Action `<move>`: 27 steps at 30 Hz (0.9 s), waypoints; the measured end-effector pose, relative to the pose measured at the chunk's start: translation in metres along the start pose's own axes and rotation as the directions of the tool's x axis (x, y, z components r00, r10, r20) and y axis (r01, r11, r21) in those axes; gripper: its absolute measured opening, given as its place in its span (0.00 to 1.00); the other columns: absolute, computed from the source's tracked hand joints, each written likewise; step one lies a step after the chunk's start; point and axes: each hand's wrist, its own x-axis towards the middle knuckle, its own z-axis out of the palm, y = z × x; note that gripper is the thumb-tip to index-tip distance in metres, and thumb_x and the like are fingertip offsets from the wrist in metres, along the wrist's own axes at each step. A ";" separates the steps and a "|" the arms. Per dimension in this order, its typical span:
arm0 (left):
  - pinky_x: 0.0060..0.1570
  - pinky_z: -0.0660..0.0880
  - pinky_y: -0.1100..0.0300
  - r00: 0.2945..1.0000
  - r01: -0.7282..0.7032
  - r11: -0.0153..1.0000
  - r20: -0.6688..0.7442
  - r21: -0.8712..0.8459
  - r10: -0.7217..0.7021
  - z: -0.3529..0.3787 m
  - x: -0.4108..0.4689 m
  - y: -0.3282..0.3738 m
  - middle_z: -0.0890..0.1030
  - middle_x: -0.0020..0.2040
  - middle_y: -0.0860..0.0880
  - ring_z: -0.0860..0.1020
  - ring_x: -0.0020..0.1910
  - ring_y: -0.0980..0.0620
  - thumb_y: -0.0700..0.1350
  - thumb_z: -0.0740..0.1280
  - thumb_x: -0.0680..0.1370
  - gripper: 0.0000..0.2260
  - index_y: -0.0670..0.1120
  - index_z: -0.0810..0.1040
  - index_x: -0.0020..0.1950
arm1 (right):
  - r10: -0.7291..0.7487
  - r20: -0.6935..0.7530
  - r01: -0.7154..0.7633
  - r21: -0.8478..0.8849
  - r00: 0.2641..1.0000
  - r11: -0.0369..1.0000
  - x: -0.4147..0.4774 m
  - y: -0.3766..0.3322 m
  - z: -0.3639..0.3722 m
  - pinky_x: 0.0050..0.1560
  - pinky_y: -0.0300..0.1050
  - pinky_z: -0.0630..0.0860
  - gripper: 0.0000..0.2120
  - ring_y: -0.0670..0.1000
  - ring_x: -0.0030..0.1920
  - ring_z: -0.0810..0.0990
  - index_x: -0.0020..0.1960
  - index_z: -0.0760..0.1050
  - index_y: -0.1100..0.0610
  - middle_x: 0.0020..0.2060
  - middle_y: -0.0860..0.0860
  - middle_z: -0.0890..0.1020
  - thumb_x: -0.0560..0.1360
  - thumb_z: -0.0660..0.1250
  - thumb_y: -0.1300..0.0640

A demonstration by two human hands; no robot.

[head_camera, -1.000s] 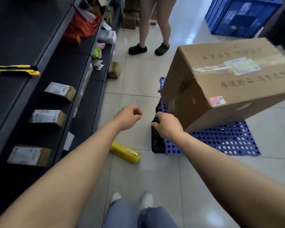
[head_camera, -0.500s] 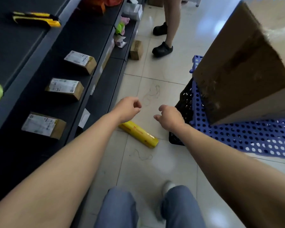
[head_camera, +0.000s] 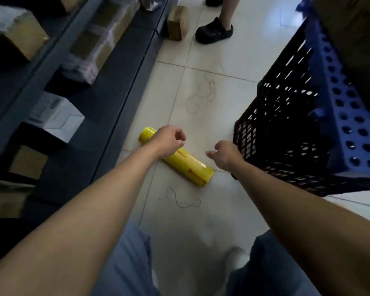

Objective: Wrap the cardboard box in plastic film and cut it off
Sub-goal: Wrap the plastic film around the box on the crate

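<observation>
Two hands extended down toward the floor, neither holding anything. Yellow film roll (head_camera: pixel 176 160) lies flat on the tiled floor (head_camera: pixel 222 60), diagonal, its far end toward the dark shelving (head_camera: pixel 107 107) on the left, its near end pointing right toward the black crate (head_camera: pixel 276 129). Judgement: the roll was left there within reach of the work spot, so wrapping can start once it is picked up.

Left hand (head_camera: pixel 169 141): loosely curled, close to a fist, fingers folded in. It sits over the far half of the roll in this view; contact cannot be told, and no grasp is visible. Right hand (head_camera: pixel 224 154): partly open, thumb and fingers spread a little, empty, just right of the roll's middle and beside the crate's near corner.

Cardboard box (head_camera: pixel 355 39) at far right, only a brown portion in frame, resting on the blue perforated board (head_camera: pixel 346 116) that tops the crate. No film on it that can be seen. Judgement: raised on the crate for easier reach.

Loose threads (head_camera: pixel 201 92) on the floor. A bystander's black shoe (head_camera: pixel 215 30) at far centre.
</observation>
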 end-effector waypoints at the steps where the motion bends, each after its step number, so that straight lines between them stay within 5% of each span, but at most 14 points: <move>1: 0.45 0.68 0.63 1.000 -0.004 1.000 0.001 0.002 0.004 0.011 0.009 -0.009 0.81 0.51 0.45 0.77 0.50 0.47 0.39 0.66 0.77 0.07 0.41 0.80 0.54 | 0.014 0.015 -0.014 0.019 1.000 1.000 0.012 0.009 0.012 0.46 0.46 0.74 0.17 0.58 0.50 0.77 0.53 0.75 0.64 0.48 0.59 0.78 0.77 0.65 0.49; 4: 0.46 0.69 0.62 1.000 -0.022 1.000 0.006 0.012 0.022 0.041 0.035 -0.035 0.78 0.47 0.49 0.75 0.47 0.52 0.40 0.66 0.77 0.07 0.43 0.80 0.53 | 0.086 0.049 -0.090 0.080 0.995 0.993 0.043 0.032 0.050 0.28 0.41 0.64 0.18 0.53 0.33 0.71 0.40 0.70 0.63 0.32 0.55 0.72 0.77 0.66 0.48; 7: 0.45 0.69 0.62 0.999 -0.035 0.999 0.017 0.021 0.035 0.064 0.052 -0.055 0.76 0.44 0.50 0.74 0.45 0.53 0.40 0.66 0.76 0.07 0.43 0.80 0.53 | 0.155 0.078 -0.167 0.173 0.985 0.971 0.065 0.048 0.083 0.26 0.42 0.60 0.22 0.49 0.28 0.64 0.33 0.62 0.60 0.29 0.52 0.66 0.76 0.67 0.49; 9: 0.45 0.70 0.62 0.999 -0.031 0.999 0.030 0.012 0.030 0.076 0.057 -0.067 0.77 0.44 0.50 0.74 0.44 0.52 0.39 0.67 0.76 0.06 0.44 0.80 0.51 | 0.198 0.114 -0.219 0.217 0.974 0.951 0.072 0.055 0.100 0.32 0.42 0.65 0.19 0.51 0.33 0.68 0.36 0.66 0.62 0.33 0.54 0.70 0.77 0.67 0.49; 13: 0.44 0.68 0.62 0.998 -0.012 1.000 0.054 0.017 0.011 0.088 0.058 -0.080 0.76 0.43 0.50 0.73 0.43 0.52 0.40 0.67 0.76 0.05 0.44 0.80 0.50 | 0.268 0.210 -0.324 0.307 0.940 0.895 0.079 0.061 0.117 0.44 0.46 0.69 0.22 0.57 0.50 0.75 0.61 0.71 0.67 0.50 0.59 0.75 0.78 0.64 0.50; 16: 0.43 0.67 0.64 0.999 -0.008 1.000 0.041 -0.001 0.008 0.089 0.059 -0.085 0.76 0.43 0.50 0.73 0.43 0.53 0.39 0.66 0.76 0.06 0.43 0.80 0.51 | 0.309 0.269 -0.400 0.418 0.912 0.816 0.088 0.064 0.122 0.58 0.49 0.72 0.23 0.60 0.64 0.73 0.67 0.69 0.67 0.65 0.61 0.73 0.79 0.63 0.53; 21: 0.42 0.67 0.64 1.000 -0.006 1.000 0.024 -0.010 0.006 0.096 0.065 -0.090 0.76 0.42 0.51 0.73 0.43 0.53 0.39 0.66 0.76 0.06 0.44 0.80 0.51 | 0.380 0.327 -0.497 0.667 0.865 0.556 0.131 0.083 0.151 0.59 0.52 0.72 0.27 0.61 0.60 0.74 0.66 0.69 0.62 0.65 0.57 0.73 0.72 0.71 0.51; 25: 0.42 0.69 0.63 1.000 -0.005 1.000 0.027 -0.017 0.005 0.104 0.064 -0.094 0.76 0.43 0.50 0.74 0.43 0.53 0.39 0.66 0.76 0.06 0.43 0.80 0.52 | 0.419 0.389 -0.558 0.703 0.821 0.441 0.135 0.083 0.160 0.62 0.55 0.66 0.26 0.60 0.63 0.73 0.67 0.67 0.60 0.64 0.56 0.72 0.74 0.70 0.53; 27: 0.45 0.71 0.61 0.999 0.006 1.000 0.035 -0.017 -0.006 0.106 0.062 -0.098 0.77 0.44 0.49 0.74 0.44 0.52 0.39 0.66 0.76 0.06 0.43 0.80 0.52 | 0.408 0.408 -0.559 0.734 0.817 0.386 0.146 0.093 0.175 0.57 0.54 0.73 0.30 0.61 0.57 0.78 0.67 0.68 0.60 0.61 0.57 0.75 0.70 0.74 0.55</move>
